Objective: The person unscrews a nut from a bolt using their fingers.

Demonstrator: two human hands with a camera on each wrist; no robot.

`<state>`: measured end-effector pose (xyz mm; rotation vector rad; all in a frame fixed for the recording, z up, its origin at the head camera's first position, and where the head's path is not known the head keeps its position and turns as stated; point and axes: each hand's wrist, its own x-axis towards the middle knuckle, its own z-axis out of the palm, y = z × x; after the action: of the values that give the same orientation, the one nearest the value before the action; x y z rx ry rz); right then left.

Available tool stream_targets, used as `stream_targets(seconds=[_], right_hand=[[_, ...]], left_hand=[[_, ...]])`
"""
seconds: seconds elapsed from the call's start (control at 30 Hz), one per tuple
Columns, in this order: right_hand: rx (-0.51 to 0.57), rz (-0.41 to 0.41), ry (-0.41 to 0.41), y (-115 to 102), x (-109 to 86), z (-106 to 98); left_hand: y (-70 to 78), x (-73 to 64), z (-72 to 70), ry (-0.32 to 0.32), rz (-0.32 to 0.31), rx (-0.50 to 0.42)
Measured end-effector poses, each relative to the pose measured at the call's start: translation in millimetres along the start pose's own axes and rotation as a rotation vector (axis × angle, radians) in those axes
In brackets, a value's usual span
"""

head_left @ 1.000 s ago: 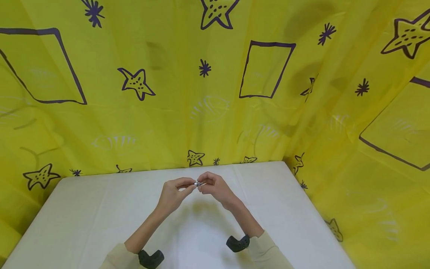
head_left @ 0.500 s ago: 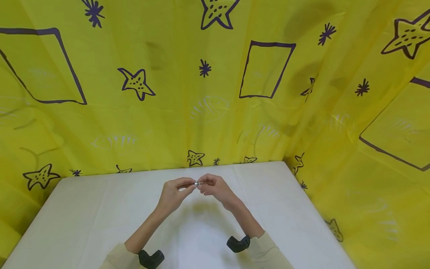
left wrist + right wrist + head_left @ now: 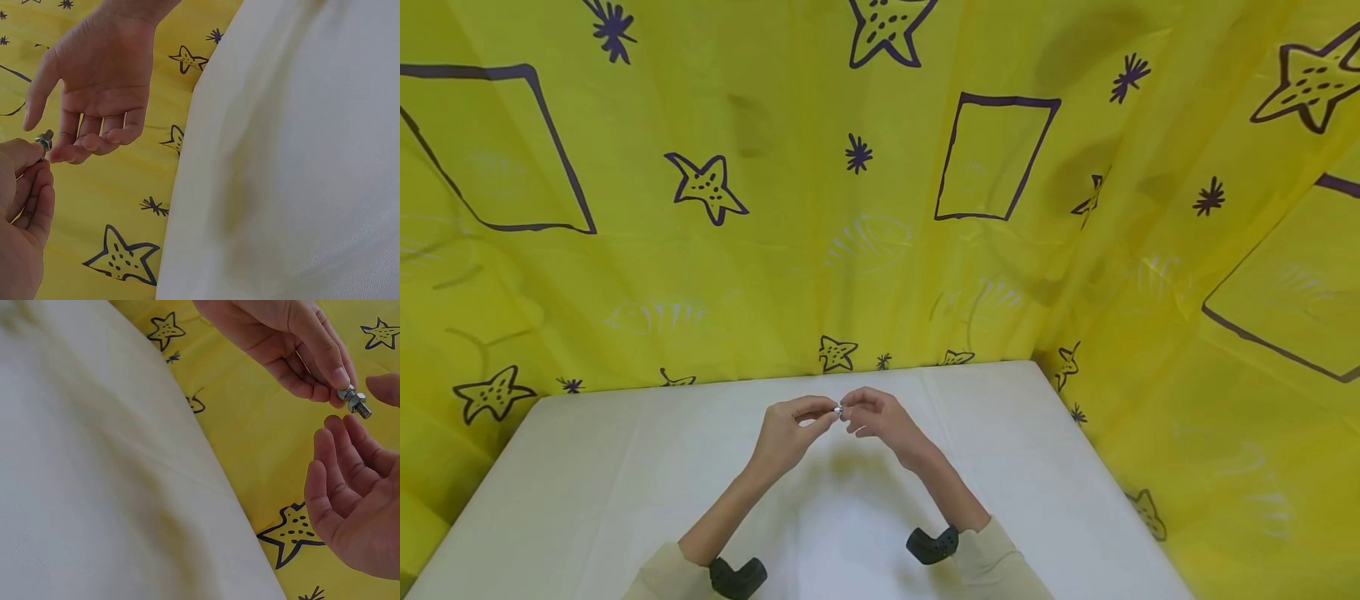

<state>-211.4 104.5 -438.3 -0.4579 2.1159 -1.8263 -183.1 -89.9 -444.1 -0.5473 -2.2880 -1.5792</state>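
A small silvery metal bolt (image 3: pixel 363 411) with a hex nut (image 3: pixel 356 402) on its thread is held up between the two hands. My left hand (image 3: pixel 784 433) pinches its other end between thumb and fingertips, which cover part of that end. The threaded tip points toward my right hand (image 3: pixel 880 421). In the right wrist view, the right thumb (image 3: pixel 384 389) stands off to one side of the tip, and the loosely bent right fingers (image 3: pixel 337 447) lie just below it. Gaps show between those digits and the metal.
Below the hands spreads a white-covered table (image 3: pixel 647 467), with their soft shadows on it. Yellow curtains (image 3: pixel 775 275) printed with dark starfish and frames hang behind it and along the right. Dark wrist mounts (image 3: pixel 737 577) sit at both sleeve cuffs.
My right fingers and thumb have shifted slightly around the bolt's threaded end, with the fingers dropping a little lower. My left hand keeps its pinch in nearly the same place.
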Motion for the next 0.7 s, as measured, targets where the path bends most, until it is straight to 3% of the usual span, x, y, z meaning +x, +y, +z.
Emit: stream_targets(seconds=[0.33, 0.7], right_hand=[[-0.037, 0.049, 0.029, -4.1, -0.5, 1.0], [0.018, -0.021, 0.003, 0.3, 0.3, 0.5]], left_hand=[[1.7, -0.4, 0.7, -0.008, -0.031, 0.008], [1.5, 0.3, 0.1, -0.002, -0.024, -0.004]])
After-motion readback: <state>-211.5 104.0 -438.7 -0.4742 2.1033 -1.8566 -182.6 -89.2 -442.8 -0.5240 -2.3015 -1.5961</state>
